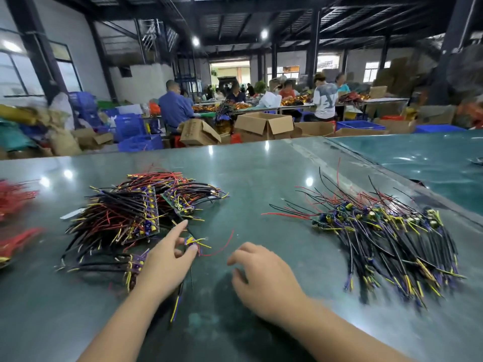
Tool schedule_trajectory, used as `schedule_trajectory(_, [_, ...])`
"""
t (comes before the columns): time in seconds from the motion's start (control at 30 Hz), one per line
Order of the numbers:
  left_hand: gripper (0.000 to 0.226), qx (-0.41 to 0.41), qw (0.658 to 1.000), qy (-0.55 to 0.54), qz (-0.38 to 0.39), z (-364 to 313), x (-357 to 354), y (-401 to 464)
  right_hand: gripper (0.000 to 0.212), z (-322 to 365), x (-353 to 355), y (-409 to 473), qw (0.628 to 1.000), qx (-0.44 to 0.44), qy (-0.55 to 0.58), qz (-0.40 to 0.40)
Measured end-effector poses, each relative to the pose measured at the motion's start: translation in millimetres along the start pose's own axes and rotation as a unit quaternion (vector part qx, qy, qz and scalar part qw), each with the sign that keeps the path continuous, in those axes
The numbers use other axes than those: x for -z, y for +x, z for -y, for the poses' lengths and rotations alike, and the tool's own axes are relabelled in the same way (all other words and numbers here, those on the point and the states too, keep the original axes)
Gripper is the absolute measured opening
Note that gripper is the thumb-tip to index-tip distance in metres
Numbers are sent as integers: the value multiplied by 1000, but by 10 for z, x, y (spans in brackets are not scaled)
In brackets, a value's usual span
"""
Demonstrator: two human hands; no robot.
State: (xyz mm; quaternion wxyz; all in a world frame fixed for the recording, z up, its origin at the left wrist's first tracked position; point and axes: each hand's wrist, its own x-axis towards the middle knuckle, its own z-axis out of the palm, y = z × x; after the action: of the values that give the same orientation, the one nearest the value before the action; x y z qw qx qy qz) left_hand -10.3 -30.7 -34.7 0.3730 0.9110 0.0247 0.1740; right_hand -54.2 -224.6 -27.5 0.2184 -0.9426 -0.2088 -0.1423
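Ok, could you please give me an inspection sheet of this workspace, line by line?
surface: glossy green table, lamp reflections, some scuffs.
job's things: panels of wired boards heaped left; single wired units spread right.
clutter: red wire bundles at left edge; white slip.
hands: left hand pinches one small wired board; right hand loosely curled, holds nothing.
cables: nothing seen beyond the pieces' own leads.
surroundings: seated workers, cardboard boxes, blue crates behind.

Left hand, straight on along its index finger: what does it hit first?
Likely the pile of wired boards; the left hand, pinching a wired piece, has its index tip almost at the pile's edge.
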Motion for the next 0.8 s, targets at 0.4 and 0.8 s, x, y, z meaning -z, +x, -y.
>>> schedule_trajectory(0.4, [25,92,888,-450,25,-302,84,-71,28,-144,-17,82,964,-123,225,-67])
schedule_trajectory(0.8, [21,110,824,-513,214,-465,-22,-285,25,-162,-19,137,904,-42,398,-149])
